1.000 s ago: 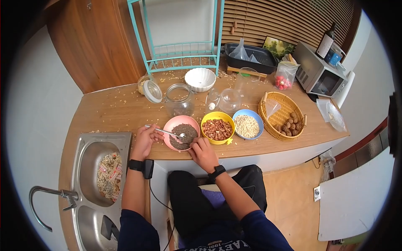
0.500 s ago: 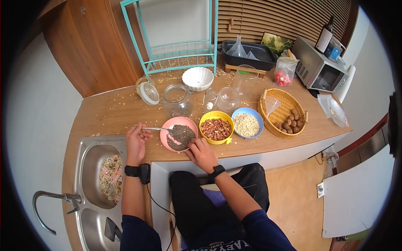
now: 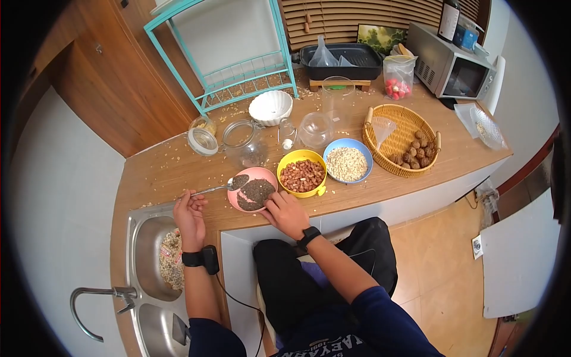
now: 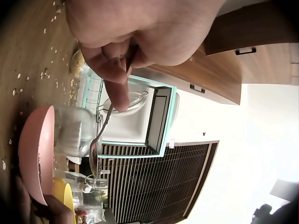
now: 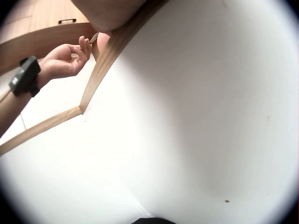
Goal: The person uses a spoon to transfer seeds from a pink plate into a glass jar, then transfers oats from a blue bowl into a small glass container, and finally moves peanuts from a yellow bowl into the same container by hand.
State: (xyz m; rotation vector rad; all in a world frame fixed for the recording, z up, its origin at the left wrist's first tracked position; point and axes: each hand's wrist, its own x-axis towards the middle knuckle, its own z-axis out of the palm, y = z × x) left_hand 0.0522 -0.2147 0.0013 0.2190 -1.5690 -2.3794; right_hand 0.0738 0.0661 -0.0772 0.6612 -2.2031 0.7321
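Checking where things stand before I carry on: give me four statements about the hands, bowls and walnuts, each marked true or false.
1. The left hand holds the spoon. True.
2. The blue bowl stands between the pink bowl and the yellow bowl. False: the yellow bowl is in the middle.
3. The right hand touches the pink bowl. True.
4. The walnuts lie in the white bowl. False: they are in the basket.

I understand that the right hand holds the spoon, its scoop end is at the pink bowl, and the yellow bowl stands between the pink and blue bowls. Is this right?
Only the hand is wrong: the head view shows the left hand holding the spoon. Its scoop end is at the pink bowl, and the yellow bowl stands between it and the blue bowl.
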